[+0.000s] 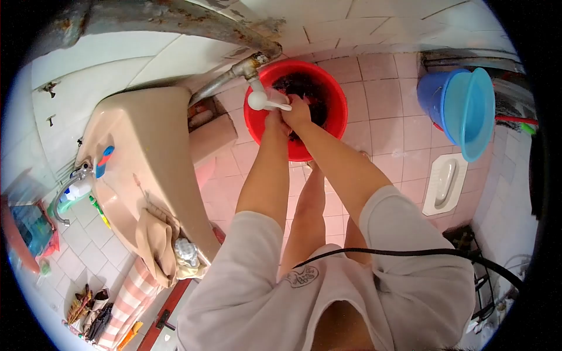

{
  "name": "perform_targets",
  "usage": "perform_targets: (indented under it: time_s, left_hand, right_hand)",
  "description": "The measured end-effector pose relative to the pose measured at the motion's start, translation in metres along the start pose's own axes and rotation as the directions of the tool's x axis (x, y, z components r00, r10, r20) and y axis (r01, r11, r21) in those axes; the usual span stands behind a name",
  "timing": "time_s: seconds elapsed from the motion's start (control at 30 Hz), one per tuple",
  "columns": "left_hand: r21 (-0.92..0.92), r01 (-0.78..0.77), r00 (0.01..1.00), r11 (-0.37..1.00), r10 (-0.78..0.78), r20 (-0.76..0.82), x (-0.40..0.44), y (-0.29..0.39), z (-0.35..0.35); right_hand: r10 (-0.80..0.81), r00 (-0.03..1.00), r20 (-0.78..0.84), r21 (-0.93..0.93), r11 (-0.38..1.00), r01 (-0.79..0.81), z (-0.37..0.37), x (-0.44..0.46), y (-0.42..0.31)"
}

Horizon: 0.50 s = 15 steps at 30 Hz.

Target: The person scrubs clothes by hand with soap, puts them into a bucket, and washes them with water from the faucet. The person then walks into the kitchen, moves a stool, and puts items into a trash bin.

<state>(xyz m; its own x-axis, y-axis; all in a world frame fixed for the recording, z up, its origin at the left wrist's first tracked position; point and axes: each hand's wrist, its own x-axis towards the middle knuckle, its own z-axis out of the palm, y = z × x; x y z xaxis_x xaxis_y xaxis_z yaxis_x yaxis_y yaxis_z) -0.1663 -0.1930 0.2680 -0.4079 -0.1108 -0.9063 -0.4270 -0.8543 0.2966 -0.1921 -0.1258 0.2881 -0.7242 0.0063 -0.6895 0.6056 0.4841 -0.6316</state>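
Observation:
A red basin (341,99) stands on the floor with dark cloth (316,96) inside it. Both my arms reach down over the basin, and my hands meet just below a white plastic tap (257,100). My right hand (298,111) is curled beside the tap's lever; what its fingers close on, if anything, is hidden. Against it lies my left hand (275,121), its fingers mostly covered by the tap and the other hand. Something pale and translucent shows behind the tap, too blurred to name.
A beige washbasin (158,134) is at the left, with a cloth (155,243) over its edge. Rusty pipes (175,20) run above. To the right are a blue bucket (433,96), a light blue basin (479,114) and a squat toilet (445,184). A black cable (410,253) crosses my body.

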Motion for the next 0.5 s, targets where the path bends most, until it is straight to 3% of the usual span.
perform_targets:
  time_s: [0.03, 0.1, 0.17, 0.23, 0.3, 0.37, 0.4, 0.43, 0.47, 0.5]
  left_hand:
    - [0.014, 0.064, 0.995, 0.998, -0.064, 0.082, -0.001, 0.000, 0.000]
    - [0.018, 0.036, 0.998, 0.999, -0.037, 0.059, 0.000, 0.009, -0.006]
    - [0.019, 0.007, 0.999, 1.000, -0.007, 0.039, 0.008, 0.020, -0.009]
    - [0.010, 0.237, 0.968, 0.972, -0.237, 0.078, 0.013, 0.031, -0.005]
    - [-0.047, 0.177, 0.984, 0.983, -0.178, -0.015, 0.005, 0.031, 0.001]
    - [-0.096, 0.104, 0.987, 0.990, -0.114, -0.112, 0.011, 0.031, 0.000]
    - [-0.134, 0.102, 0.994, 0.986, -0.107, -0.031, 0.024, 0.031, -0.002]
    - [-0.171, 0.096, 0.995, 0.980, -0.089, 0.052, 0.032, 0.031, -0.003]
    - [-0.139, 0.060, 0.996, 0.989, -0.051, 0.067, 0.025, 0.030, 0.003]
    - [-0.109, 0.019, 0.997, 0.994, -0.011, 0.075, 0.015, 0.025, 0.007]
  right_hand:
    - [-0.001, 1.000, 0.001, 0.002, 1.000, 0.001, -0.010, -0.006, -0.008]
    - [-0.197, 0.971, 0.136, -0.189, 0.957, 0.220, -0.023, -0.014, -0.014]
    - [-0.264, 0.943, 0.201, -0.219, 0.927, 0.306, -0.017, -0.007, -0.003]
    - [-0.326, 0.905, 0.274, -0.245, 0.886, 0.394, -0.015, -0.001, 0.002]
    - [-0.409, 0.826, 0.388, -0.098, 0.873, 0.478, -0.020, 0.001, 0.000]
    - [-0.476, 0.762, 0.439, -0.149, 0.798, 0.584, -0.024, 0.004, -0.001]
    - [-0.456, 0.800, 0.390, 0.150, 0.889, 0.433, -0.026, 0.003, 0.003]
    - [-0.418, 0.834, 0.361, 0.439, 0.865, 0.243, -0.027, 0.004, 0.005]
    - [-0.298, 0.947, 0.119, 0.583, 0.793, 0.176, -0.022, 0.009, 0.010]
    - [-0.108, 0.990, -0.092, 0.717, 0.682, 0.141, -0.014, 0.012, 0.015]
